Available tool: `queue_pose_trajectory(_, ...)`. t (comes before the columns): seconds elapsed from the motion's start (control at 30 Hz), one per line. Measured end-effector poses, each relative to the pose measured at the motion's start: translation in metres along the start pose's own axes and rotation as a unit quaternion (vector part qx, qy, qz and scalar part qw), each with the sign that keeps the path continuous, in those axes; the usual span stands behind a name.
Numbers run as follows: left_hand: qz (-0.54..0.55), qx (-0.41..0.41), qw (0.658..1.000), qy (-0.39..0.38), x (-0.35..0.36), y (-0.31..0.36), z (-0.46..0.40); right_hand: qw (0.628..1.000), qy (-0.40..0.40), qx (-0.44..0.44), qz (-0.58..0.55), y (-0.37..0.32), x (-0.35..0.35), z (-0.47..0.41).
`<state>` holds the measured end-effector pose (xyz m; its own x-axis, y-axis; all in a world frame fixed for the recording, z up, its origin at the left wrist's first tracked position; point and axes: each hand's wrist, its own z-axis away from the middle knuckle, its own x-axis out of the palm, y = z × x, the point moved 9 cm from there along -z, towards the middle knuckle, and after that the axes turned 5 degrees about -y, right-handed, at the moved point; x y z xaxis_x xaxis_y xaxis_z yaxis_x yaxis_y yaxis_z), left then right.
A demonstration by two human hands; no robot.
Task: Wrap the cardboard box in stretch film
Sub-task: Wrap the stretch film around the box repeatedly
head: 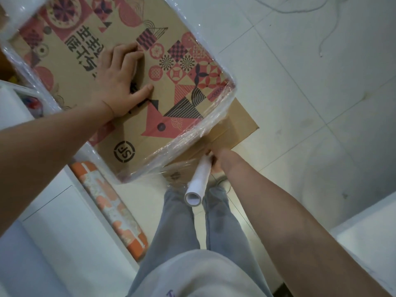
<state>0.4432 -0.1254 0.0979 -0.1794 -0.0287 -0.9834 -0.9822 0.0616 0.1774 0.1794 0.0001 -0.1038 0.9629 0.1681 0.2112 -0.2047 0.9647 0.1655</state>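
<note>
One film roll [198,181] angled upward, touching cardboard box [132,82]

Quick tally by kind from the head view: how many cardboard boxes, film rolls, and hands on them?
Cardboard boxes: 2, the printed box and a plain box under it
Stretch film rolls: 1, the white roll
Hands: 2, the left hand flat on the printed box, the right hand gripping the roll
Total: 5
</note>
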Motion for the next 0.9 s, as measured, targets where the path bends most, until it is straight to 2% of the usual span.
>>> queue_pose_trajectory(0.07,-0.002,0.002,1.0,0.003,-0.002,0.002,0.001,1.0,-0.009,-0.004,-0.009,0.0,0.006,-0.001)
queue_pose_trajectory(0.23,0.003,0.001,1.0,-0.001,-0.004,0.004,0.001,0.996,-0.018,-0.018,0.085,-0.005,0.004,-0.003)
queue_pose_trajectory(0.4,0.002,-0.003,1.0,-0.007,-0.004,0.005,0.0,0.997,-0.018,-0.011,0.069,-0.016,-0.021,0.001)
queue_pose_trajectory(0.6,0.003,-0.003,1.0,-0.007,-0.005,0.004,0.0,0.998,-0.008,-0.02,0.062,-0.013,-0.011,0.008)
queue_pose_trajectory(0.73,-0.001,-0.002,1.0,-0.013,-0.005,0.004,-0.001,0.996,0.018,-0.006,0.092,-0.012,-0.018,0.011)
queue_pose_trajectory(0.9,-0.009,0.001,1.0,-0.019,-0.005,0.005,-0.003,0.995,0.076,-0.034,0.055,-0.033,-0.04,0.024)
